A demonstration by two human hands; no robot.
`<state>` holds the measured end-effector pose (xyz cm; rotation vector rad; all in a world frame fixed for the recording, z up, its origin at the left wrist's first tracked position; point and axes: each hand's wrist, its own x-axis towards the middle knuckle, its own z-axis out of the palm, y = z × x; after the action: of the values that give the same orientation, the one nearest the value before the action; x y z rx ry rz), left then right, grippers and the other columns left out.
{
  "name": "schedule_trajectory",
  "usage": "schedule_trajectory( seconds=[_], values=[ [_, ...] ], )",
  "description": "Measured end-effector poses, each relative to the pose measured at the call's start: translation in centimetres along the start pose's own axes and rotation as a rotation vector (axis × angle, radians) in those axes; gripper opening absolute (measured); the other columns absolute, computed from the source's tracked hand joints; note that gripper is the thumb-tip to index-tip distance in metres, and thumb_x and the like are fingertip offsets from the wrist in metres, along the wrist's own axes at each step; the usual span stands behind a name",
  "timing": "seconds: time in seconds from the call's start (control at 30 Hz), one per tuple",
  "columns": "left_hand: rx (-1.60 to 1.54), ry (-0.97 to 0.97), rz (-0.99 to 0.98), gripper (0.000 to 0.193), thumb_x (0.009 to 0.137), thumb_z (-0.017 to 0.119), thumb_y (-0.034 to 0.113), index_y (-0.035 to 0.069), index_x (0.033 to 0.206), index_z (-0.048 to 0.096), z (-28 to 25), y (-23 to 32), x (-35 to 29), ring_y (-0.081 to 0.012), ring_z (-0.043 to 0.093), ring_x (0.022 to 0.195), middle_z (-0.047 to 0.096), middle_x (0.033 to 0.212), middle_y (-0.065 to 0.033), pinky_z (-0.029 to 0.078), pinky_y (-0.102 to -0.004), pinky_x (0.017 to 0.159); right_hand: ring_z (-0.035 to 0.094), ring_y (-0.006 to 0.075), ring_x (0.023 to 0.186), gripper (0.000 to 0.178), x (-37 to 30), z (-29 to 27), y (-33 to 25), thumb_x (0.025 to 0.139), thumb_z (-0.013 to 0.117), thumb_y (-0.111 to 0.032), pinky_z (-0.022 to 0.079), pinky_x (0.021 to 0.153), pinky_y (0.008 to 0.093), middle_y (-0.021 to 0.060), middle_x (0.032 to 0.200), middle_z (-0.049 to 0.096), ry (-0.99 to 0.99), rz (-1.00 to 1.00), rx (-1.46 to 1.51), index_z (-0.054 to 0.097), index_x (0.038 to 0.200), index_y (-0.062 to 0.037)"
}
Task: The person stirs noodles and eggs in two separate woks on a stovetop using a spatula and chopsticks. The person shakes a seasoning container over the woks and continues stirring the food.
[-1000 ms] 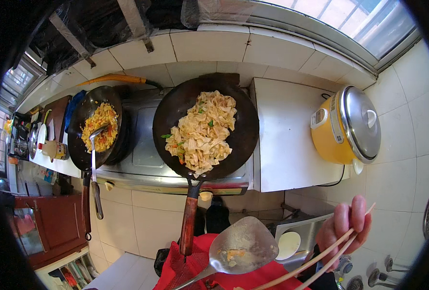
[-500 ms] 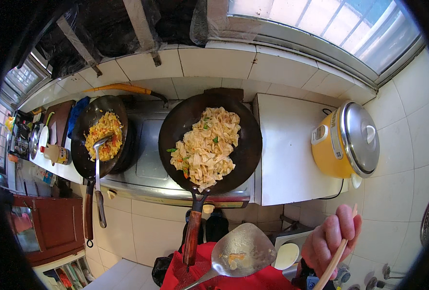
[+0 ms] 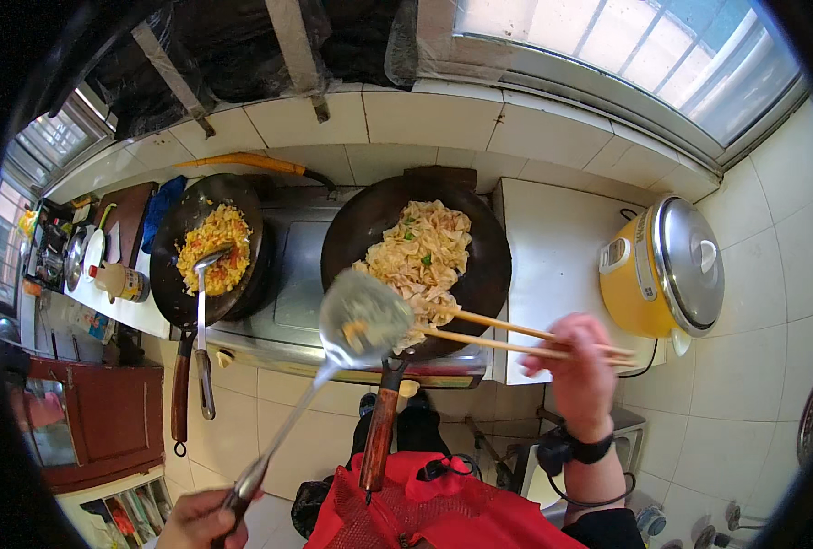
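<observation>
My left hand (image 3: 203, 520) is closed round the handle of a metal wok spatula (image 3: 365, 316). Its broad blade, with small food bits on it, is over the near left rim of the dark wok (image 3: 484, 247). Pale, crinkled flat pieces of food (image 3: 425, 247) with green bits fill that wok. Two wooden chopsticks (image 3: 507, 337) are gripped in my right hand (image 3: 582, 366), right of the wok's near edge. They point left, tips apart, over or at the food beside the blade; whether they touch it I cannot tell.
A second wok (image 3: 164, 265) with yellow fried food (image 3: 214, 242) and a ladle (image 3: 202, 311) stands on the stove's left. A yellow rice cooker (image 3: 635, 265) sits on the white counter (image 3: 553, 238) at right. The wok's wooden handle (image 3: 382, 430) juts toward me.
My left hand has come into view, and the spatula blade has moved up and left to the wok. My right hand has swung up and left, bringing the chopsticks over the food.
</observation>
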<state>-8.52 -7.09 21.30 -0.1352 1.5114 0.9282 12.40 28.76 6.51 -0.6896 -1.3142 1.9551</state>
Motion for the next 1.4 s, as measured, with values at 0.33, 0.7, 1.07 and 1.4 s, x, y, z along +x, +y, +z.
schedule_trajectory(
  seconds=[0.33, 0.7, 1.07, 1.4],
  values=[
    [-0.054, 0.192, 0.2, 0.029, 0.098, 0.05, 0.016, 0.001, 0.122, 0.052, 2.5, -0.6, 8.8, -0.0094, 0.038, 0.038, 0.05, 0.064, -0.0049, 0.026, -0.023, 0.034, 0.062, 0.0133, 0.068, 0.006, 4.5, 2.0, 7.7, 0.09, 0.059, -0.001, 0.051, 0.061, 0.025, 0.0086, 0.08, 0.062, -0.273, -0.428, -0.828, 0.063, 0.088, 0.0025],
    [1.08, 0.835, 0.986, 0.051, 0.083, 0.066, 0.011, 0.006, 0.131, 0.051, 3.1, -3.2, 15.7, -0.0347, 0.06, 0.069, 0.059, 0.084, -0.0161, 0.05, -0.0424, 0.059, 0.059, 0.0192, 0.063, 0.002, 3.4, 2.3, 4.8, 0.086, 0.064, 0.0, 0.047, 0.059, 0.0276, 0.0098, 0.075, 0.062, -0.045, -0.415, -0.714, 0.064, 0.086, 0.0014],
    [0.976, 0.768, 0.927, 0.051, 0.086, 0.064, 0.015, 0.011, 0.134, 0.049, 3.6, -3.4, 16.3, -0.0379, 0.061, 0.073, 0.061, 0.084, -0.0177, 0.05, -0.0432, 0.062, 0.062, 0.0115, 0.059, 0.013, 4.1, 1.2, 4.6, 0.093, 0.06, -0.009, 0.049, 0.051, 0.0238, 0.0081, 0.072, 0.065, 0.044, -0.291, -0.578, 0.067, 0.087, 0.0008],
    [0.031, 0.107, 0.22, 0.023, 0.094, 0.059, 0.024, 0.007, 0.11, 0.059, 3.0, 2.3, 14.8, -0.0045, 0.037, 0.042, 0.05, 0.065, 0.0007, 0.027, -0.0227, 0.034, 0.068, 0.0206, 0.062, 0.023, 8.3, 4.0, 10.1, 0.095, 0.059, -0.019, 0.057, 0.053, 0.0281, 0.0137, 0.079, 0.066, 0.26, 0.15, 0.011, 0.063, 0.093, 0.0037]
  ],
)
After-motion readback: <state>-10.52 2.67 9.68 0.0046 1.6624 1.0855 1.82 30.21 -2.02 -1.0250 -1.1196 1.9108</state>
